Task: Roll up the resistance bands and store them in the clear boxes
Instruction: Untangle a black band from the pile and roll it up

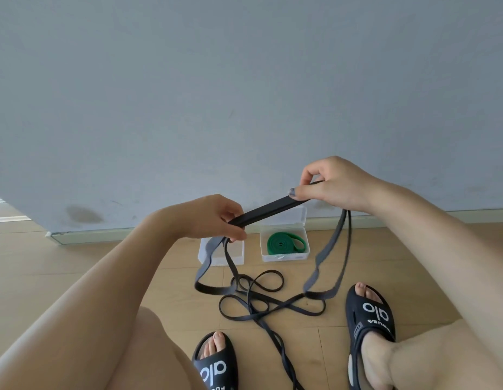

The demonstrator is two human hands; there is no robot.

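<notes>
Fingers of left hand [216,218] and right hand [326,184] pinch a taut span of black resistance band [268,211]; the rest loops tangled on the floor [90,263]. Green band [284,243] sits rolled in one clear box [285,257]; empty box [236,258] beside. Step: start of roll. Next likely needs untangling slack, then coiling.

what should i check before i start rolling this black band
1. Left hand grips the black band: ok.
2. Right hand pinches the other end: ok.
3. Held stretch flat and doubled: ok.
4. Trailing loops on the floor untangled: not ok, they cross each other.
5. Free box for it: cannot tell, partly hidden behind the left hand.
6. Green band already rolled in the right box: ok.
</notes>
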